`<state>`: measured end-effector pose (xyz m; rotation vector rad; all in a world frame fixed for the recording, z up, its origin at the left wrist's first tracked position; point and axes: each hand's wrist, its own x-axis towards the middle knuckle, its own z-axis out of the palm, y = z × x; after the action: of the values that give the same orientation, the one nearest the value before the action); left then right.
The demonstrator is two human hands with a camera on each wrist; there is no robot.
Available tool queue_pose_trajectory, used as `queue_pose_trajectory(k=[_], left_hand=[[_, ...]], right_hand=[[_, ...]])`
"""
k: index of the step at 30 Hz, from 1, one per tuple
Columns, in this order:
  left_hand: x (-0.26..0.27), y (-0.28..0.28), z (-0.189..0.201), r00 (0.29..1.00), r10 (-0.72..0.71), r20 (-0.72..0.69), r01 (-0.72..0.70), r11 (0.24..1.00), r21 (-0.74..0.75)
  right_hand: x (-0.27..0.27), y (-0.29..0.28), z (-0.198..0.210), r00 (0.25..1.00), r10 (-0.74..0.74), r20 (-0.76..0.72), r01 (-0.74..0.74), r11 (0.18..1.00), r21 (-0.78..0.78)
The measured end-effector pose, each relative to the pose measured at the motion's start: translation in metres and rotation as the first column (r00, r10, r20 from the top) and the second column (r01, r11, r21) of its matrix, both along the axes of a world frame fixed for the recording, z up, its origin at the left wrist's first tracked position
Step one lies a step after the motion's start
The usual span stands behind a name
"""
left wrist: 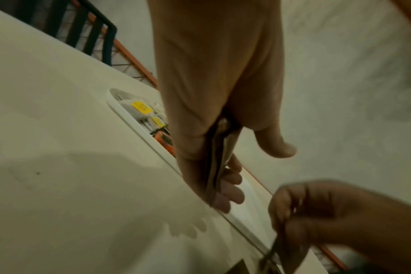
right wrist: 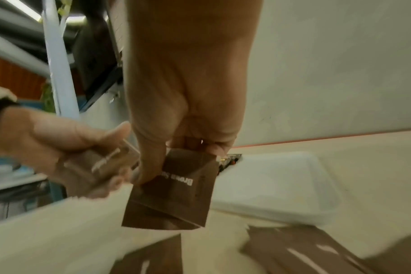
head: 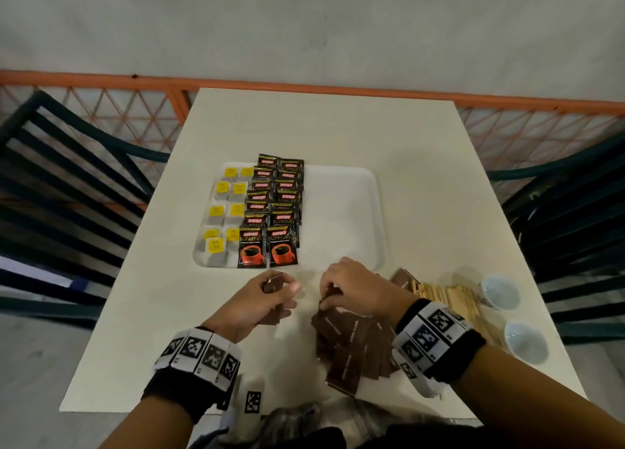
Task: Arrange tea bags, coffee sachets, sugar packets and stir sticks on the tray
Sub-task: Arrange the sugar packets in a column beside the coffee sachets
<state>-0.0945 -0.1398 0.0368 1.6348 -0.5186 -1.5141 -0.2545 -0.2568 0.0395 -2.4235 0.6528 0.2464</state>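
The sugar packets (head: 351,343) lie in a loose brown heap on the counter (head: 304,127), just in front of the tray (head: 341,211) and not yet on it. The right hand (head: 351,286) pinches one packet (right wrist: 176,187) lifted off the heap, thumb on its face and fingers behind. The left hand (head: 263,299) has its grip closed round a small stack (right wrist: 106,163) of packets held on edge. On the tray, tea bags (head: 223,211) fill the left column and coffee sachets (head: 274,211) sit beside them in two overlapping rows; the right half is bare. Stir sticks (head: 449,296) wait on the counter to the right, near two small bowls (head: 500,293).

The sugar step looks to be in hand: gathering packets before laying them down. Next, the picked packet likely joins the stack, squared up, then goes beside the sachets.
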Motion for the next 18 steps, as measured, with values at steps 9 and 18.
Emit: queue_pose_trajectory(k=[9,18], left_hand=[[-0.012,-0.010,0.015,0.995,-0.088,-0.043,0.079,0.982,-0.172],[0.005,0.001,0.001,0.977,0.115,-0.178,-0.132,0.988,-0.086]], right_hand=[[0.025,0.012,0.019,0.845,-0.407,0.348,0.256,0.877,0.406],[-0.018,0.015,-0.019,0.980,-0.113,-0.166,0.134,0.983,0.124]])
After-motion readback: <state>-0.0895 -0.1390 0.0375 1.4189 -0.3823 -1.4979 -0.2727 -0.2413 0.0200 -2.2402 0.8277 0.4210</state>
